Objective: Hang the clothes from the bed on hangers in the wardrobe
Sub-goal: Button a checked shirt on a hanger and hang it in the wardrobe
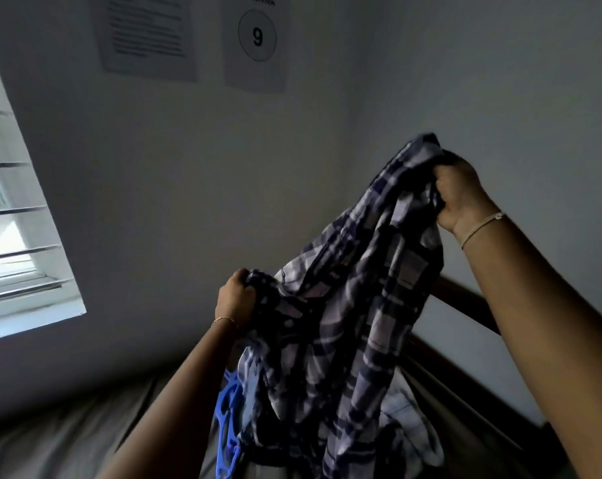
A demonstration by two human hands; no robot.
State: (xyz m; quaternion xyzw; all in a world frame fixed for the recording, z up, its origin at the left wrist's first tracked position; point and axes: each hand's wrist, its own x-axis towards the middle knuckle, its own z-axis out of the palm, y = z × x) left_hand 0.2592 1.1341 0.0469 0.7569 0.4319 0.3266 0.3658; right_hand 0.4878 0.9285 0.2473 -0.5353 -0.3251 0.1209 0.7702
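Both hands hold a blue-and-white checked shirt (354, 305) up in the air above the bed (68, 444). The right hand (460, 193) is raised high, its fingers curled tight round a bunched part of the cloth at the top. The left hand (235, 299) is lower and further left, gripping another gathered edge of the same shirt. The shirt hangs slack and crumpled between the two hands and falls in folds towards the bed.

A blue plastic hanger (227, 420) shows beneath the left forearm, partly behind the shirt's lower edge; I cannot tell whether it lies on the bed or is caught in the cloth. A pale garment (410, 430) lies on the bed just behind the hanging shirt, near the dark wooden bed frame (465, 302) along the right wall. The bed has a grey cover.

Each wrist wears a thin bracelet. A window (12, 236) with horizontal bars is on the left. Two paper sheets are on the wall above: one printed with blurred text (147, 32), the other bearing a circled 9 (257, 39).
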